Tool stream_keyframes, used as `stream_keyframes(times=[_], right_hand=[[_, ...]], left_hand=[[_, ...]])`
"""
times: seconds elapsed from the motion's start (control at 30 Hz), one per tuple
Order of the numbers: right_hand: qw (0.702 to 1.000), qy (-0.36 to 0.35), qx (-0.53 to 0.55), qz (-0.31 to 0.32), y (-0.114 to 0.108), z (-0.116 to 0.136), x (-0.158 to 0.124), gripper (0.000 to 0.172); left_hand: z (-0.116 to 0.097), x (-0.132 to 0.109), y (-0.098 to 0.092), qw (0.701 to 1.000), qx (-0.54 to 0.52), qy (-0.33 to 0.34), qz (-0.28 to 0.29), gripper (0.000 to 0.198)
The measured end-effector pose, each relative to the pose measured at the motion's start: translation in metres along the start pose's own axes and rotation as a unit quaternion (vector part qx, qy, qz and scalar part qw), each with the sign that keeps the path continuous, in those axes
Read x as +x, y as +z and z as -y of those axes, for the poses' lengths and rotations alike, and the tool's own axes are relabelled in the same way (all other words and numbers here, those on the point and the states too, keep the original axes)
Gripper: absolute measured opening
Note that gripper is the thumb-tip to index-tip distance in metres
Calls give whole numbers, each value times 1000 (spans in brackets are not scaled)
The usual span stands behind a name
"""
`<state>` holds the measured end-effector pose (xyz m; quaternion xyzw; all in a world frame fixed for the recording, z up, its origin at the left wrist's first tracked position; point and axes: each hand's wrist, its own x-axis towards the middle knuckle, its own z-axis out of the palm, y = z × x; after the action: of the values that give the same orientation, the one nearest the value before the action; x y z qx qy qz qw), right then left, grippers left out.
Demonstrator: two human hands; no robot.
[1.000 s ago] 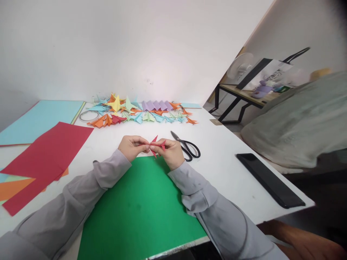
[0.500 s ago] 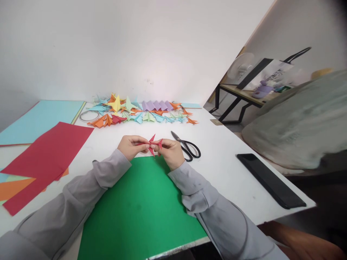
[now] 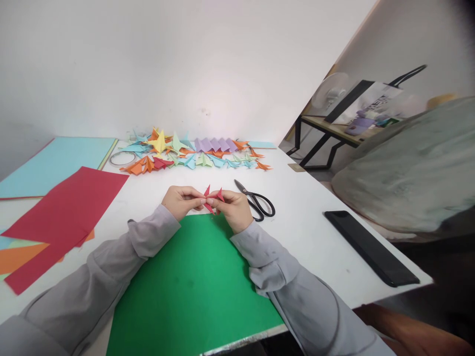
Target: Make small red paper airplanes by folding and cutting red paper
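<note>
A small folded red paper figure [image 3: 208, 191], with several pointed tips, is pinched between both my hands above the far edge of a green mat [image 3: 185, 282]. My left hand [image 3: 181, 201] grips its left end between thumb and fingers. On the other side, my right hand [image 3: 234, 207] holds it with thumb and forefinger, red points sticking out above and below. The fingers hide part of the folds. Just right of my right hand lie black-handled scissors [image 3: 256, 198], blades toward the upper left.
Folded paper figures in many colours [image 3: 159, 143] line the wall, beside a ring of wire or tape [image 3: 122, 158]. Red paper [image 3: 70, 202] and light blue sheets [image 3: 55, 158] lie left. A black phone-like slab [image 3: 371, 247] rests near the right table edge.
The red paper figure has turned slightly between my fingers, its points at a different angle. Both hands stay almost in place.
</note>
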<state>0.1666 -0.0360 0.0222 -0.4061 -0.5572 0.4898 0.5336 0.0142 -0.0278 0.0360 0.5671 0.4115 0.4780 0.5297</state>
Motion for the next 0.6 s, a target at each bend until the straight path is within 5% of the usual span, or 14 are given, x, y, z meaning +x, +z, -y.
stream_keyframes(times=[0.23,0.6], right_hand=[[998,19,24,-58,0,-3,1,21],[997,4,24,-67,-2,-3,3,21]], left_hand=[[3,2,-1,999,-6,-20,-42,12],[2,4,-4,998,28,-11,-48,19]])
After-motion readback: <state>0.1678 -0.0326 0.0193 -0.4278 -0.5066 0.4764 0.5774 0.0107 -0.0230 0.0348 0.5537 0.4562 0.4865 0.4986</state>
